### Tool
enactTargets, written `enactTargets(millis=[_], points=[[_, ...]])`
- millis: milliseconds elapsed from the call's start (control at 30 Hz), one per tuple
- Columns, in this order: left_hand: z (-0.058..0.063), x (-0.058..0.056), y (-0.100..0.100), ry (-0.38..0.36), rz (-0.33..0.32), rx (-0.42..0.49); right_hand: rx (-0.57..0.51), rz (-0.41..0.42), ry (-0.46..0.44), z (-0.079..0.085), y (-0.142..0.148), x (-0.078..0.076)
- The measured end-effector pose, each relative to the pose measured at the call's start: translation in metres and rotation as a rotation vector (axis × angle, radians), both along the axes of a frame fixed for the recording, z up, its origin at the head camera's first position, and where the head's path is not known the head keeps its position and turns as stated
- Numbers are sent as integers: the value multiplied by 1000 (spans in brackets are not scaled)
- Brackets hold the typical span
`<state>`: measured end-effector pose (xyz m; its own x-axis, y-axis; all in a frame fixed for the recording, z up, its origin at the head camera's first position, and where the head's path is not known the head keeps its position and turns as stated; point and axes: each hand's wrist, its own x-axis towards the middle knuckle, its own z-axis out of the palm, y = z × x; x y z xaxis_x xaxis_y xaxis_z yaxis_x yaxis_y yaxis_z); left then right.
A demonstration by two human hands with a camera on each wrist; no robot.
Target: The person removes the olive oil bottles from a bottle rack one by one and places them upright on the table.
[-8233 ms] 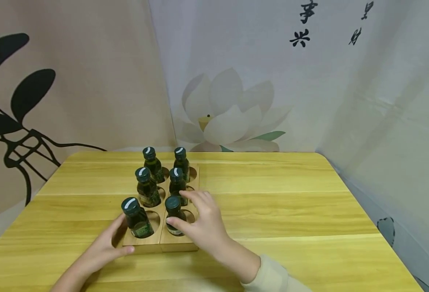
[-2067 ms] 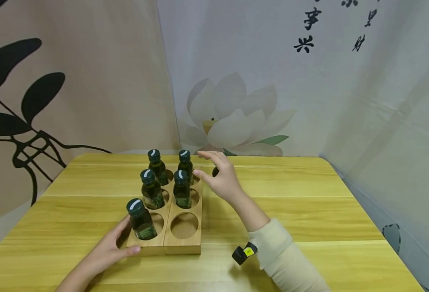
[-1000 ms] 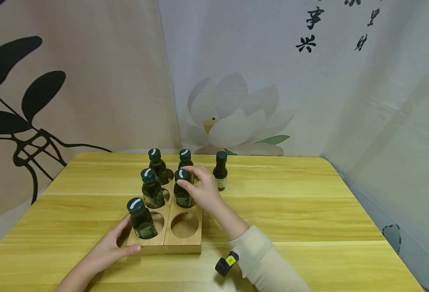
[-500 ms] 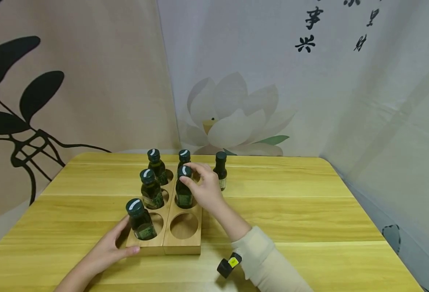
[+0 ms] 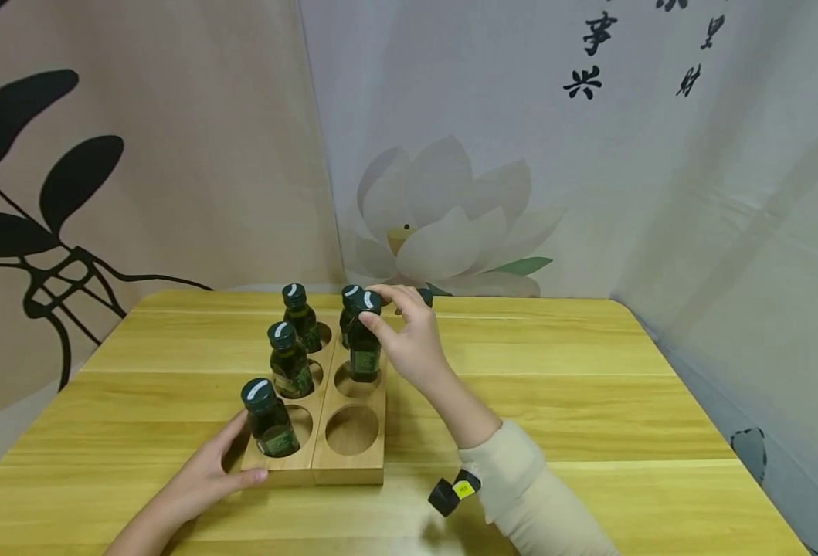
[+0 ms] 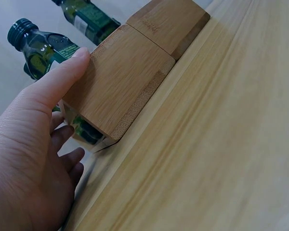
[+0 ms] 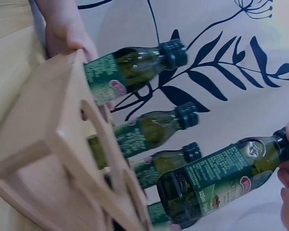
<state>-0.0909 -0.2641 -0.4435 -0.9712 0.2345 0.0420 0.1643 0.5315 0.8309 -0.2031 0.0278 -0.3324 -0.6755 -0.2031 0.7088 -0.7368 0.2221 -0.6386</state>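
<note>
My right hand (image 5: pixel 412 344) pinches a small green olive oil bottle (image 5: pixel 364 351) by its cap and neck. In the right wrist view this bottle (image 7: pixel 216 183) hangs tilted, its base out of the rack. Below it is the middle hole of the right column of a wooden bottle rack (image 5: pixel 349 475); the front hole there is bare. My left hand (image 5: pixel 207 475) holds the rack's front left corner, thumb on the front face in the left wrist view. Similar bottles stand in the left column, the nearest one (image 5: pixel 269 425) beside my left hand. Another bottle (image 5: pixel 347 318) stands at the back right.
Behind my right hand shows the dark cap (image 5: pixel 425 296) of a bottle on the table, right of the rack; its body is hidden. A black strap with a small device (image 5: pixel 453 492) hangs at my right wrist. The wooden table (image 5: pixel 554 386) meets a printed curtain (image 5: pixel 450 177) behind.
A dark bottle left the front right hole and stood on the table right of the rack. My right hand then gripped the middle right olive oil bottle and raised it. My left hand stayed put.
</note>
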Motion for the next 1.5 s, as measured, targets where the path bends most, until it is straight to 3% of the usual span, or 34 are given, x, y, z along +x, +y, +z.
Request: enactTargets(millis=[333,633,1067,1500], points=[[0,0,1,7,-1,7,-17,-6,30,29,24,-4],[0,-1,-1,-7,9,3,-4,-43,86,42,48,-14],[-1,1,0,9,13,-19,5,-118,20,44,84,-24],[-2,1,0,9,10,-23,48,-188,-76,31,109,-34]])
